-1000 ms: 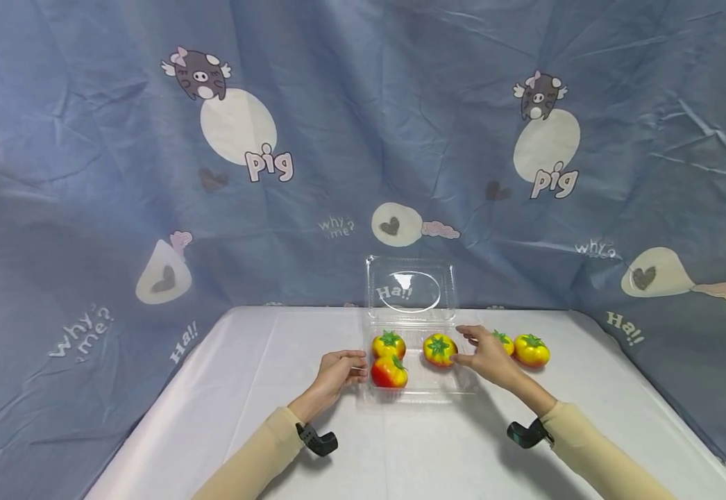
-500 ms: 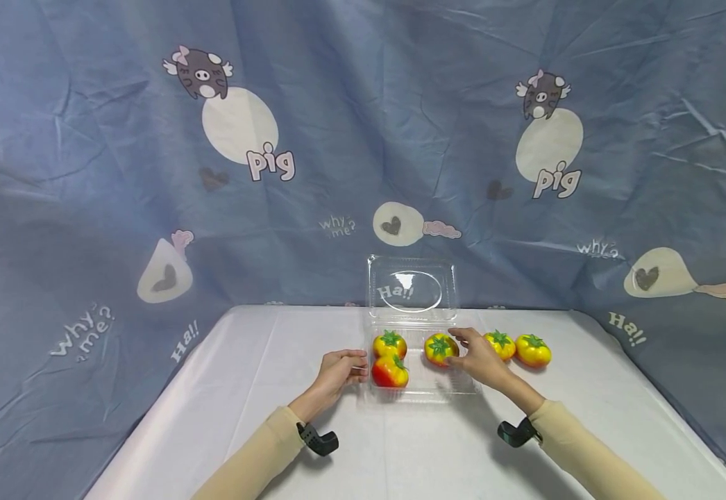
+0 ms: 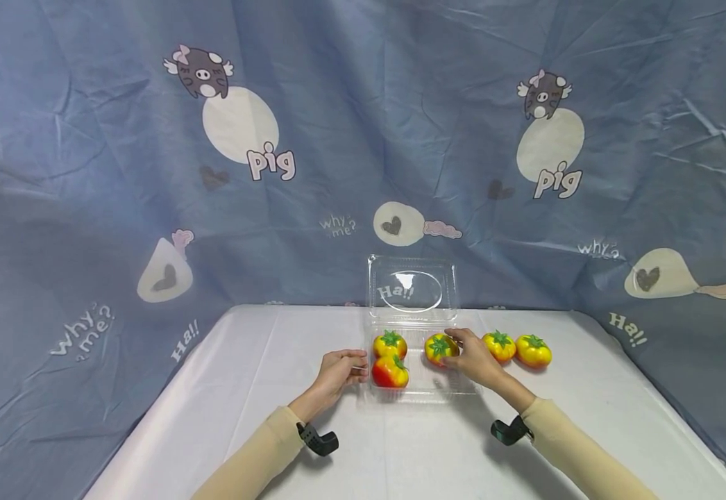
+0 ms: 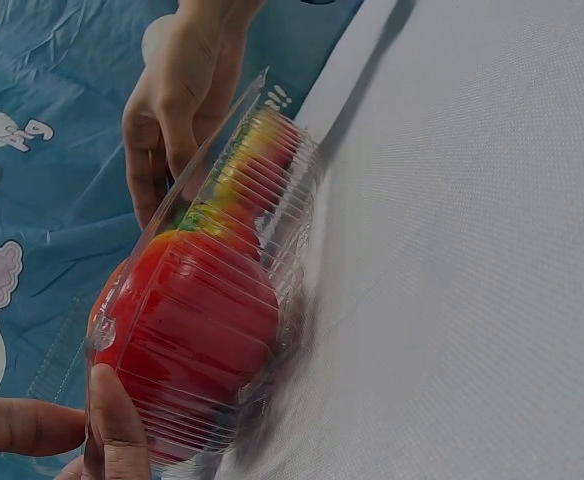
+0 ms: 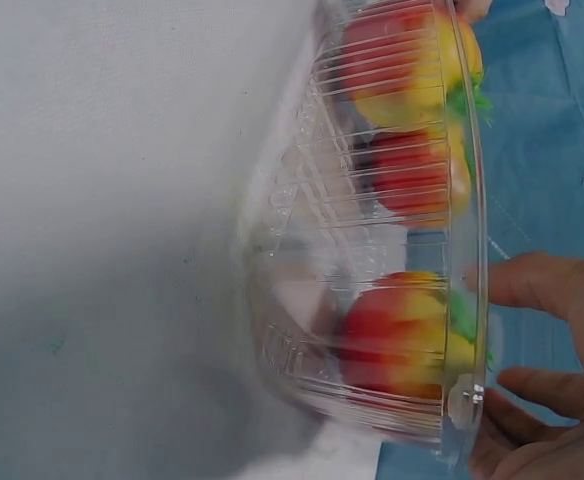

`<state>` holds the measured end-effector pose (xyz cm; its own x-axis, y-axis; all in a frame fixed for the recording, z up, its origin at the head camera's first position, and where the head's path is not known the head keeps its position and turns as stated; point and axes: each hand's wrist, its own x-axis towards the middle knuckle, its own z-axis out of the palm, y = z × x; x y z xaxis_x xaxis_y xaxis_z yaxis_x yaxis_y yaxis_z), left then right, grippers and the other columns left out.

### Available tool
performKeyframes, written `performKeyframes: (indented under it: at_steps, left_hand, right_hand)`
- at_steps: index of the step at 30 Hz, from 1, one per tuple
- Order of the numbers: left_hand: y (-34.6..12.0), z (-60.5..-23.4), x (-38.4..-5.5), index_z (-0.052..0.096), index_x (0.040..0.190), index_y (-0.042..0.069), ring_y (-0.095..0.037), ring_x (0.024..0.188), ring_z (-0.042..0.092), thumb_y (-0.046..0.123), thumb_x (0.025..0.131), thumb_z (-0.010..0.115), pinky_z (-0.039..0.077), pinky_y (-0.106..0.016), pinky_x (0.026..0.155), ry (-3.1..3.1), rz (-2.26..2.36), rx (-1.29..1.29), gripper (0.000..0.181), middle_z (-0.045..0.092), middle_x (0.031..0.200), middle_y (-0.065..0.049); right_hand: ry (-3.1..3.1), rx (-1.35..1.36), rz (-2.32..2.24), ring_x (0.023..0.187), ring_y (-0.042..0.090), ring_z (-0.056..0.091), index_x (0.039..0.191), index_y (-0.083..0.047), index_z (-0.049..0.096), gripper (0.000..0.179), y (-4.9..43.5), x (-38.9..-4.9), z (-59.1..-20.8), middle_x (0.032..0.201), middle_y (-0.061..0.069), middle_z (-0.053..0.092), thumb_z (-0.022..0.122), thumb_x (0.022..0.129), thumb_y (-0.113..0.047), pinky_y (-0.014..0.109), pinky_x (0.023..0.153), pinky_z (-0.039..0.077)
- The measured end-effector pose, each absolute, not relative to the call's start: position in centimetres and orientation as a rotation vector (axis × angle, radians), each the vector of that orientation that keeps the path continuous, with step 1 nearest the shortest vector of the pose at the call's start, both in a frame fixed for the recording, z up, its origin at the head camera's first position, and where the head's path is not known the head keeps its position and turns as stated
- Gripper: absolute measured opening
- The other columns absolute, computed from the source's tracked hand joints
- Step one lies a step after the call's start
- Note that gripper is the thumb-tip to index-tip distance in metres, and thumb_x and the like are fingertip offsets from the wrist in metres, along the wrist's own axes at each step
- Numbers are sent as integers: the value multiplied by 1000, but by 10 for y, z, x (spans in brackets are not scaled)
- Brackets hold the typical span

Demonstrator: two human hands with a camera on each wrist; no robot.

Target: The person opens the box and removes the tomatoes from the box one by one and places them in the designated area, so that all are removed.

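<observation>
A clear plastic clamshell box stands with its lid raised at the back. My left hand pinches the box's left rim between thumb and fingers. Inside on the left lie two red-yellow tomatoes, one behind and one in front, each with a green leafy top. A third tomato sits at the box's right side. My right hand reaches over the right rim, thumb and fingers curved round this tomato. In the right wrist view the rim partly hides the fingertip contact.
Two more tomatoes, one nearer and one farther right, lie on the white tablecloth beyond my right hand. A blue printed curtain hangs behind the table.
My right hand has moved left from the box's right edge and closed in round the tomato on that side. My left hand and the tomatoes stay put.
</observation>
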<state>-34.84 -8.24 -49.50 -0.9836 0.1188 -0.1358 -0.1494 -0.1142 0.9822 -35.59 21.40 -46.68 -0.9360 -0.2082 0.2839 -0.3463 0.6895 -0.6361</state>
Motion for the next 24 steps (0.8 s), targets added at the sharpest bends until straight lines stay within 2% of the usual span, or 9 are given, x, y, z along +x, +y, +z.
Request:
performKeyframes:
  at_steps: [12, 24]
  left_hand:
    - [-82, -494, -347, 59, 115, -15, -12, 64, 62, 1, 88, 58, 59, -25, 63, 1960, 2220, -47, 31, 65, 81, -8]
    - [-83, -493, -346, 56, 119, -16, -13, 66, 62, 3, 90, 58, 60, -28, 65, 1941, 2224, -23, 35, 66, 85, -10]
  right_hand:
    - [-2730, 464, 976, 103, 42, 60, 123, 12, 57, 61, 205, -360, -474, 117, 28, 58, 82, 71, -7, 52, 92, 52]
    - [-2774, 422, 904, 107, 39, 59, 122, 11, 58, 63, 198, -363, -476, 117, 26, 59, 83, 70, -14, 52, 98, 48]
